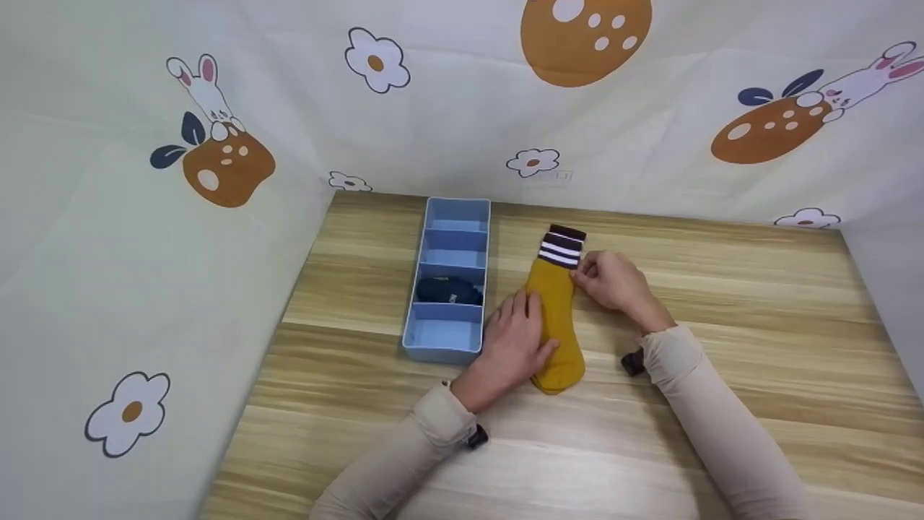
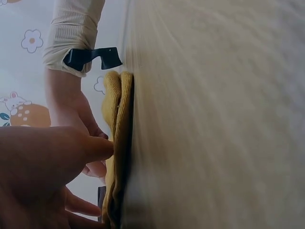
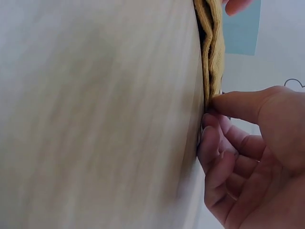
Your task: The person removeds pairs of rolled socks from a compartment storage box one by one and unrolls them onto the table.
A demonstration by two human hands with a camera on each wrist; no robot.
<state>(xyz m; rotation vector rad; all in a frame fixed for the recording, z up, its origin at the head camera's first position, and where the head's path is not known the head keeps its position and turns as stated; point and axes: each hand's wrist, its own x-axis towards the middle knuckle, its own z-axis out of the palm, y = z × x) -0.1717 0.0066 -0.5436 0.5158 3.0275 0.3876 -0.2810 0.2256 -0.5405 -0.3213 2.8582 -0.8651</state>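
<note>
A pair of mustard-yellow socks [image 1: 561, 318] lies flat on the table, one on the other, with dark cuffs [image 1: 560, 254] banded in white pointing away from me. My left hand [image 1: 514, 336] rests on the left side of the foot part, its fingers laid fairly straight; in the left wrist view its thumb presses the top of the socks [image 2: 116, 102]. At the right edge, just below the cuffs, my right hand [image 1: 617, 282] pinches the socks. The right wrist view shows its thumb against the layered edge [image 3: 213, 62] and its other fingers curled below.
Left of the socks stands a blue four-section organizer box [image 1: 442, 355]. A dark folded cloth bundle [image 1: 447, 290] with light lettering sits in its second section from the front. A printed fabric backdrop [image 1: 447, 130] encloses the wooden table [image 1: 758, 347] at the back and sides.
</note>
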